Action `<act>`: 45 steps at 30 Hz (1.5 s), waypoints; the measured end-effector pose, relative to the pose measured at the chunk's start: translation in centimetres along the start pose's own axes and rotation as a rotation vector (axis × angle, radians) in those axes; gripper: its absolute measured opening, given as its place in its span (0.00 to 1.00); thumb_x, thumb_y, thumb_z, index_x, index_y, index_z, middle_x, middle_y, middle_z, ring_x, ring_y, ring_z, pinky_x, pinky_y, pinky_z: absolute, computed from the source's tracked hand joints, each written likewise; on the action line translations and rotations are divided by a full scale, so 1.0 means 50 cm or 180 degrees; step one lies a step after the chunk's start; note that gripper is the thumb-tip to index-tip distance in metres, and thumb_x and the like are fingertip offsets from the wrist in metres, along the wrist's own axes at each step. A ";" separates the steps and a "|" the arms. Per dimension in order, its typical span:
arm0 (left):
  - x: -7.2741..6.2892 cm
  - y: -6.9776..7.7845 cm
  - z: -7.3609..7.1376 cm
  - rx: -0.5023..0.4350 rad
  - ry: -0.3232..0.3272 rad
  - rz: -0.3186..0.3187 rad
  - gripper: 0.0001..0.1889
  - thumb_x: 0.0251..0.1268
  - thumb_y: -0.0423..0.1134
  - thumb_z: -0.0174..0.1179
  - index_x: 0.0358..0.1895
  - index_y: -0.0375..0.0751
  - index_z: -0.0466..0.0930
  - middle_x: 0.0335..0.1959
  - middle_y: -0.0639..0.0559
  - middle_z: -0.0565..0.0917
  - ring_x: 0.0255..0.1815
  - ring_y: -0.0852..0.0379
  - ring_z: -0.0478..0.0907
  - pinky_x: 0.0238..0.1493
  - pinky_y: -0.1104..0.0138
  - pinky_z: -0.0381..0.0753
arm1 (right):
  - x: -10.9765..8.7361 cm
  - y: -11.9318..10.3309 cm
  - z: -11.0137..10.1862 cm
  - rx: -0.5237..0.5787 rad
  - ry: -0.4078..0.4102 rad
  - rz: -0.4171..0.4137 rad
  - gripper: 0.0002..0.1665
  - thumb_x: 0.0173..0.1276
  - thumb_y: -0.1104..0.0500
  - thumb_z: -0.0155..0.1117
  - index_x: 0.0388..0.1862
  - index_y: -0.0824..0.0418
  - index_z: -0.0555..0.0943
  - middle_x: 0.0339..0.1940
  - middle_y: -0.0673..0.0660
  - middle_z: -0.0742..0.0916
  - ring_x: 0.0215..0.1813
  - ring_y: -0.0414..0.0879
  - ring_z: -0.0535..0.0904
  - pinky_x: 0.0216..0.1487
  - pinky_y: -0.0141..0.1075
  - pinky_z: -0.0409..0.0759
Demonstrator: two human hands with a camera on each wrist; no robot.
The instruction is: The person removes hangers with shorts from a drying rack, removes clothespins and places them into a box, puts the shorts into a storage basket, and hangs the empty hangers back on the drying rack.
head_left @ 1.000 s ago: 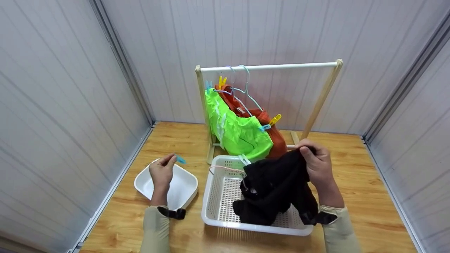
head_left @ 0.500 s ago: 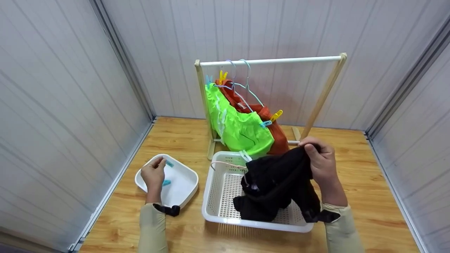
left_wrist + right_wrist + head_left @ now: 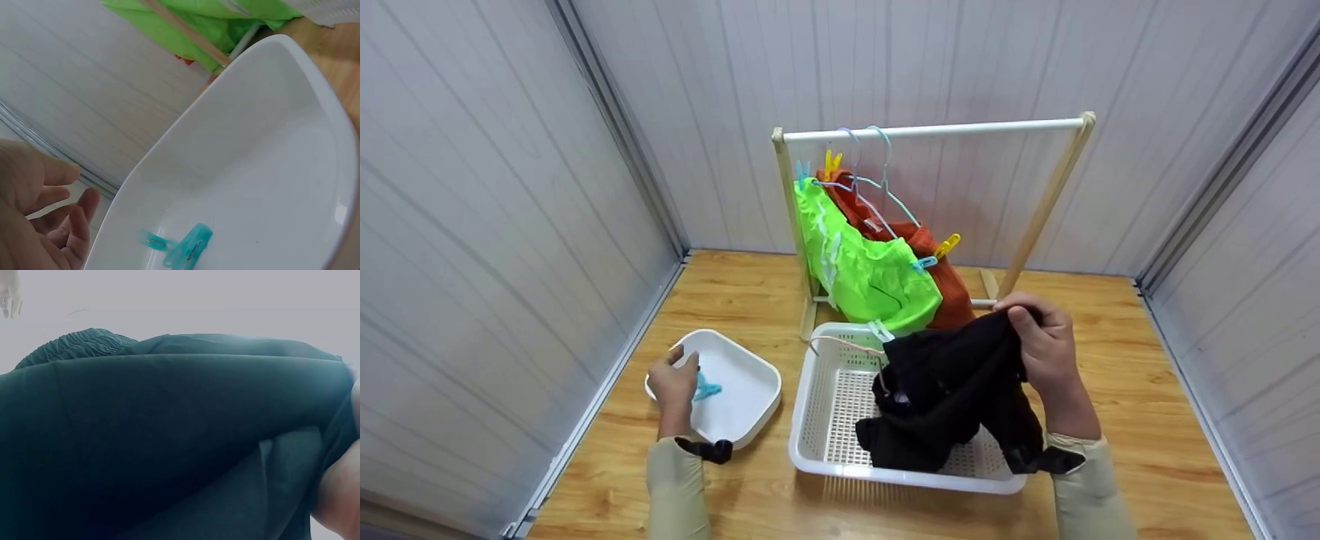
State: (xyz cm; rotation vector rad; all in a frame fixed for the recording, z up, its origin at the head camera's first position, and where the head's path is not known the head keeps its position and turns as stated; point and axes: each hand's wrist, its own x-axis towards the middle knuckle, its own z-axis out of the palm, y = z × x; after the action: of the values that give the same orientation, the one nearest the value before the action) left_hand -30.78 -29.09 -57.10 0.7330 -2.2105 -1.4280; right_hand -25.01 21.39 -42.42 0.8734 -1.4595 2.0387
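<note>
My left hand (image 3: 673, 382) hovers at the left side of a white tray (image 3: 746, 382), thumb and fingers apart and holding nothing. Inside that tray, turquoise clothespins (image 3: 194, 247) lie close together, one of them blurred in the left wrist view. My right hand (image 3: 1046, 341) grips a corner of black pants (image 3: 952, 375) and lifts it above a white basket (image 3: 806, 420). A gathered elastic waistband (image 3: 84, 346) shows in the right wrist view. A pale clothespin (image 3: 880, 330) sits at the pants' far left end, beside a pink hanger (image 3: 847, 343).
Behind the basket stands a drying rack (image 3: 960, 129) with a white bar and wooden legs. Bright green shorts (image 3: 870, 277) and a rust-red garment (image 3: 952, 289) hang there on hangers, held by blue and yellow clothespins. Pale walls (image 3: 547, 187) enclose the wooden surface (image 3: 735, 292).
My left hand has let go of a blue clothespin and moved left and down over the tray. My right hand keeps its hold on the pants. The head view has shifted slightly.
</note>
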 end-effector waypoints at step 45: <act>-0.240 0.217 0.099 -0.0130 -0.3281 0.1911 0.23 0.70 0.39 0.59 0.65 0.35 0.70 0.62 0.38 0.73 0.60 0.38 0.71 0.58 0.44 0.69 | 0.061 -0.009 0.058 0.0816 0.1634 -0.0612 0.29 0.59 0.49 0.69 0.32 0.79 0.77 0.22 0.61 0.79 0.22 0.47 0.74 0.25 0.33 0.72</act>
State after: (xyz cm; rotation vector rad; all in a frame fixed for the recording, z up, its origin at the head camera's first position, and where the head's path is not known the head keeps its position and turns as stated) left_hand -26.63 -14.45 -49.74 -0.8500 -2.6860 -1.6691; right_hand -26.12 18.83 -39.24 0.5003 -0.8221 2.1214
